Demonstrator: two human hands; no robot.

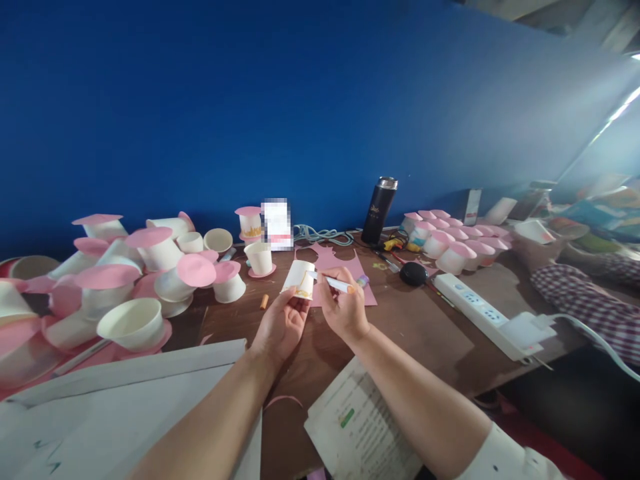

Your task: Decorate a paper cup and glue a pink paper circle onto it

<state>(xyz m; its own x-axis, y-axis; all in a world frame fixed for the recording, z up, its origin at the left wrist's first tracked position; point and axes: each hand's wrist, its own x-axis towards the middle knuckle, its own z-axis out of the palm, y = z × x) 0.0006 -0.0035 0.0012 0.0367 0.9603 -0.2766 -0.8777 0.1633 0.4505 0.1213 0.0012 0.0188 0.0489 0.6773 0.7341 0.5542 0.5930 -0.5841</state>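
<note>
In the middle of the head view my left hand (284, 323) grips a white paper cup (295, 275) by its lower end, fingers closed. The cup is tilted, and yellow-orange marks run along its near edge. My right hand (345, 308) pinches a white marker (336, 284) with an orange end, its tip at the cup's side. An orange marker cap (264, 302) lies on the table left of the cup. Beneath and behind my hands is a pink paper sheet (353, 267) with cut-outs. Another paper cup (259, 257) stands behind on a pink disc.
Many paper cups with pink discs (150, 239) crowd the left, more (453, 243) the right. A black thermos (379, 210) stands by the blue wall. A power strip (480, 313), a black round object (414, 273), a printed paper sheet (360, 423) and another person's checkered sleeve (590, 300) also show.
</note>
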